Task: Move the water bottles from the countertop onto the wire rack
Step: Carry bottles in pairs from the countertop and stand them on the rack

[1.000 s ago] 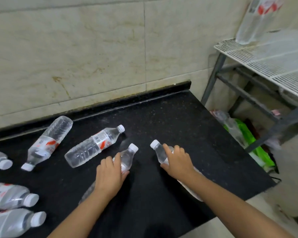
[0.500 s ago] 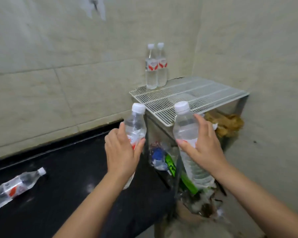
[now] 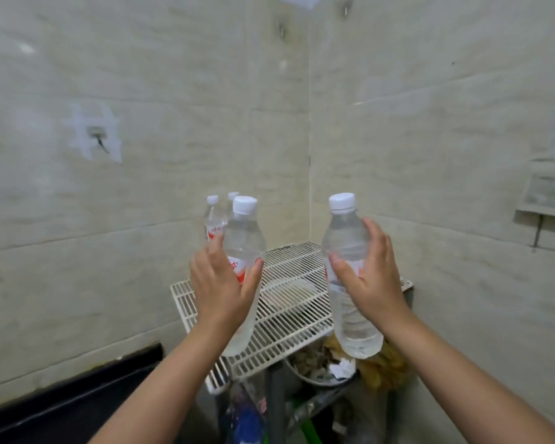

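My left hand (image 3: 222, 285) grips a clear water bottle (image 3: 244, 241) with a white cap and red label, held upright above the white wire rack (image 3: 289, 302). My right hand (image 3: 370, 277) grips a second clear water bottle (image 3: 346, 238), also upright, over the rack's front right part. Two more bottles (image 3: 213, 219) stand upright at the rack's back left corner against the wall, partly hidden behind the left-hand bottle.
The black countertop (image 3: 77, 402) shows only at the lower left. Tiled walls meet in a corner behind the rack. Under the rack sit a bowl of scraps (image 3: 321, 363), rubbish and a blue-capped item (image 3: 247, 421). A small shelf (image 3: 545, 209) juts from the right wall.
Both hands picked bottles up off the countertop, turned them upright and carried them right and up over the wire rack. The view swung away from the counter toward the rack.
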Action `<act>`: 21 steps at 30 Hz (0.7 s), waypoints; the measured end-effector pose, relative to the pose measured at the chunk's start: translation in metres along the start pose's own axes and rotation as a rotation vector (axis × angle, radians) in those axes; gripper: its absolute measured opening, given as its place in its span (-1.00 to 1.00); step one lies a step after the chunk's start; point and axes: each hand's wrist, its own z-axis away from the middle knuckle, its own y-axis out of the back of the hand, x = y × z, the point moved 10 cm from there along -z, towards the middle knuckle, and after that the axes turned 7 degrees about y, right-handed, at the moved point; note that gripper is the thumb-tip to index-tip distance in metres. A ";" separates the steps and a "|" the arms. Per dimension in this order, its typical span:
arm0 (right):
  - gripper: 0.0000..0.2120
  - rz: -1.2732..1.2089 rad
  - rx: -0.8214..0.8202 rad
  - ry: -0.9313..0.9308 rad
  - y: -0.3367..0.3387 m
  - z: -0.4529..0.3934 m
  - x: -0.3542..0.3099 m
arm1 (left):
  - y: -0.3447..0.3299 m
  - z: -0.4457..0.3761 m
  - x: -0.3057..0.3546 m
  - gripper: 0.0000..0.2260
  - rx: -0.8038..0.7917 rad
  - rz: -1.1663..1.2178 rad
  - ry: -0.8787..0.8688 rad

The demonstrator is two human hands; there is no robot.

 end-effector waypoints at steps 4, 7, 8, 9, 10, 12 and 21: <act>-0.24 -0.034 -0.083 -0.024 -0.055 -0.049 0.050 | -0.067 -0.035 -0.030 -0.46 -0.026 -0.021 0.060; -0.11 -0.016 -0.177 -0.032 -0.099 -0.082 0.091 | -0.122 -0.057 -0.056 -0.43 -0.107 -0.050 0.149; -0.10 -0.018 -0.201 -0.046 -0.112 -0.092 0.105 | -0.140 -0.065 -0.063 -0.41 -0.129 -0.068 0.172; -0.13 -0.022 -0.220 -0.071 -0.123 -0.101 0.121 | -0.157 -0.072 -0.069 -0.38 -0.154 -0.087 0.188; -0.20 -0.026 -0.248 -0.103 -0.136 -0.109 0.137 | -0.175 -0.077 -0.075 -0.36 -0.193 -0.106 0.209; -0.33 -0.031 -0.275 -0.151 -0.157 -0.123 0.164 | -0.209 -0.086 -0.085 -0.34 -0.291 -0.122 0.285; -0.37 -0.043 -0.208 -0.144 -0.215 -0.206 0.227 | -0.290 -0.128 -0.109 -0.37 -0.190 -0.143 0.523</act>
